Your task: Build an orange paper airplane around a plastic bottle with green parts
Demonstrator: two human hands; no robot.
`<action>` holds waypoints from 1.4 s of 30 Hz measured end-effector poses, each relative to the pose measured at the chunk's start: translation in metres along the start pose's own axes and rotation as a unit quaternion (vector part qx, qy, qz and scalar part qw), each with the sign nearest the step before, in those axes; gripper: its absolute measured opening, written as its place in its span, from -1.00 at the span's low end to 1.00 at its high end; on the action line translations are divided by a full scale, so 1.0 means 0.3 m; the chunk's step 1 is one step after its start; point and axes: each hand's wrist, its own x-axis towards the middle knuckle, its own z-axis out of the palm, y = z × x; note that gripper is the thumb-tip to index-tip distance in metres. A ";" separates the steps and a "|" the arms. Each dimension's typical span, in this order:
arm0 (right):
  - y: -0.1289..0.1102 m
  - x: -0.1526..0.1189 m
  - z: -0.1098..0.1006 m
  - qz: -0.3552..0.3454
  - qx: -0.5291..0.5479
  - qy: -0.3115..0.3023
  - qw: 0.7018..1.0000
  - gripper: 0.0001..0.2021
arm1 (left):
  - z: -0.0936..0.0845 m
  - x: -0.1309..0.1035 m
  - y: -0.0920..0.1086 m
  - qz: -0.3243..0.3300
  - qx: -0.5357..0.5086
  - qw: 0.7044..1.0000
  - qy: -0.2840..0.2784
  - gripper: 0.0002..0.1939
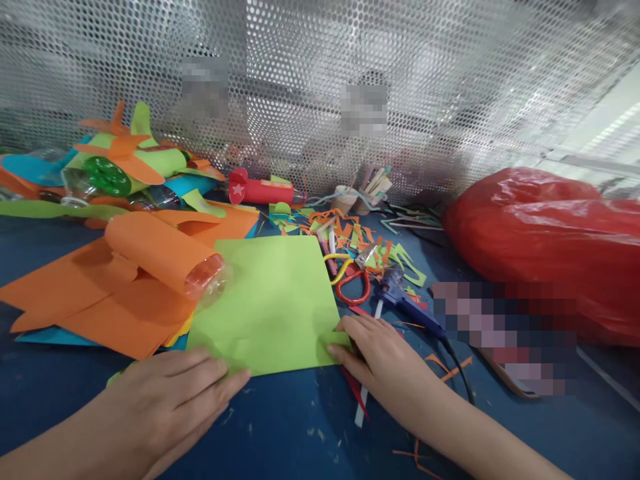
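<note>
A light green sheet of paper (270, 293) lies flat on the blue table in front of me. My left hand (175, 393) rests on its lower left corner, the fingers stretched out and lying flat. A bit of green paper pokes out left of that hand. At the lower right corner my right hand (373, 353) pinches green paper between thumb and fingers; whether this is the sheet's corner or a separate strip, I cannot tell. Left of the sheet, a plastic bottle wrapped in orange paper (160, 253) lies on orange sheets (75, 287).
Scissors (353, 280) with red and yellow handles and a blue glue gun (407, 303) lie at right, beside paper scraps (350, 233). Behind are a red bottle rocket (265, 191), cups of sticks (367, 197) and paper-covered bottles (130, 160). A red plastic bag (545, 247) bulges at far right.
</note>
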 end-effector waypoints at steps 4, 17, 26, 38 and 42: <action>0.006 -0.002 0.012 -0.003 -0.023 0.004 1.000 -0.91 | -0.017 0.031 0.020 -0.001 0.018 1.000 -0.022 -0.58; -0.008 -0.002 -0.013 0.040 0.049 0.015 0.998 -0.82 | -0.027 0.044 -0.001 0.052 0.046 0.997 -0.040 -0.60; -0.007 -0.003 -0.013 0.022 0.052 0.007 0.998 -0.87 | -0.033 0.050 -0.002 0.046 0.041 0.997 -0.051 -0.57; 0.017 -0.009 -0.003 -0.008 0.096 0.010 0.995 -0.84 | -0.007 0.019 -0.049 -0.158 -0.043 0.986 0.029 -0.51; 0.018 -0.009 0.001 0.000 0.073 0.006 0.997 -0.91 | -0.009 0.011 -0.077 -0.208 -0.081 0.975 -0.001 -0.58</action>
